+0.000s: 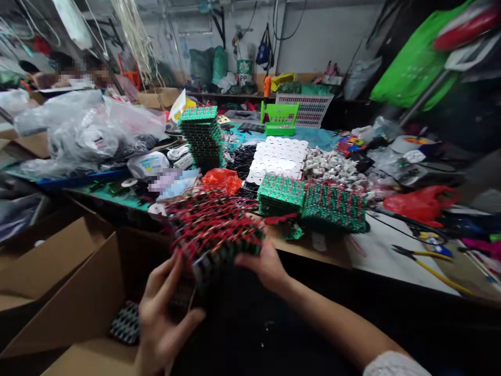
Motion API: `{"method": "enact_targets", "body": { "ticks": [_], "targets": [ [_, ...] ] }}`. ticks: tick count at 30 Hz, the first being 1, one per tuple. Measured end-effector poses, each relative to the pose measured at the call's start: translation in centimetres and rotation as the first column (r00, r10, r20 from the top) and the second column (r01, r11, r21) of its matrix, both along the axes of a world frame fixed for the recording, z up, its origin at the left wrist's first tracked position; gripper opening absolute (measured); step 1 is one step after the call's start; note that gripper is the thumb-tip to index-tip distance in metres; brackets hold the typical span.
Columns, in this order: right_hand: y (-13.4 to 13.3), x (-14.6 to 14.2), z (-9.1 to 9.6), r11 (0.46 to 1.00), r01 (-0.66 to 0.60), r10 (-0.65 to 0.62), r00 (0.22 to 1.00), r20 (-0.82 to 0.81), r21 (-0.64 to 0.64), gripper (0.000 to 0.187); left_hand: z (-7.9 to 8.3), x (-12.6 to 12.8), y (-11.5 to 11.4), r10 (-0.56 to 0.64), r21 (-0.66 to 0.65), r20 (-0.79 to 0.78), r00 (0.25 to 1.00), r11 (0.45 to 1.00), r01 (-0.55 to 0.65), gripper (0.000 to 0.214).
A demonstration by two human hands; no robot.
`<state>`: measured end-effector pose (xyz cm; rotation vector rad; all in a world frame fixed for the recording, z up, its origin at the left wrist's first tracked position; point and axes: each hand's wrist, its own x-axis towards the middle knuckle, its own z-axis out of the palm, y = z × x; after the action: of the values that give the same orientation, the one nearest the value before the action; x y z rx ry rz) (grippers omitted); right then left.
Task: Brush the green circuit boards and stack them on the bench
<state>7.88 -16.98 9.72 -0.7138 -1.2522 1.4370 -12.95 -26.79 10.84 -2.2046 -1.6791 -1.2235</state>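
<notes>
A stack of circuit boards with red wires [219, 224] is held up in front of me, its near edge smeared by motion. My right hand [268, 263] grips it at the right side, thumb along the near edge. At its lower left corner is my left hand [162, 308], fingertips against the stack and thumb spread below. Below, in an open cardboard box [86, 292], lies a dark board with pale rows [126, 322]. Beyond my right hand, green circuit boards [281, 193] are piled beside more wired boards [334, 206] on the table.
A tall stack of green boards [201, 138] stands further back, near a red plastic bag [222, 180]. White perforated sheets [277, 159] lie beside small white parts [334, 168]. Yellow-handled pliers [425, 256] rest at right. Clear plastic bags [97, 128] fill the left. People sit far left.
</notes>
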Motion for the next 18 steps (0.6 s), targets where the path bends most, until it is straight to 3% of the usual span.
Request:
{"method": "enact_targets", "body": {
  "ticks": [2, 3, 6, 9, 15, 18],
  "targets": [
    [-0.3, 2.5, -2.2, 0.961, 0.012, -0.052, 0.989, -0.139, -0.275, 0.069, 0.4, 2.5, 0.8, -0.045, -0.010, -0.048, 0.998, 0.999, 0.045, 0.078],
    [-0.5, 3.5, -3.4, 0.940, 0.003, -0.065, 0.983, -0.170, -0.341, 0.063, 0.4, 3.7, 1.4, -0.082, -0.020, -0.092, 0.992, 0.997, 0.080, 0.081],
    [-0.8, 5.8, -6.5, 0.881, -0.060, -0.076, 0.961, -0.266, -0.469, 0.058, 0.1, 6.4, 3.6, -0.206, -0.073, -0.229, 0.951, 0.978, 0.194, 0.085],
    [-0.4, 7.3, -8.5, 0.801, -0.146, -0.116, 0.913, -0.391, -0.580, 0.056, -0.6, 7.7, 5.3, -0.298, -0.127, -0.295, 0.908, 0.954, 0.271, 0.087],
    [2.6, 8.2, -8.7, 0.724, -0.173, -0.169, 0.894, -0.415, -0.667, 0.052, -2.3, 8.7, 9.0, -0.312, -0.106, -0.289, 0.905, 0.950, 0.294, 0.063],
    [4.3, 8.1, -7.6, 0.717, -0.062, -0.198, 0.937, -0.287, -0.695, 0.053, -3.0, 8.7, 11.3, -0.280, -0.068, -0.247, 0.928, 0.960, 0.272, 0.061]
  ]
}}
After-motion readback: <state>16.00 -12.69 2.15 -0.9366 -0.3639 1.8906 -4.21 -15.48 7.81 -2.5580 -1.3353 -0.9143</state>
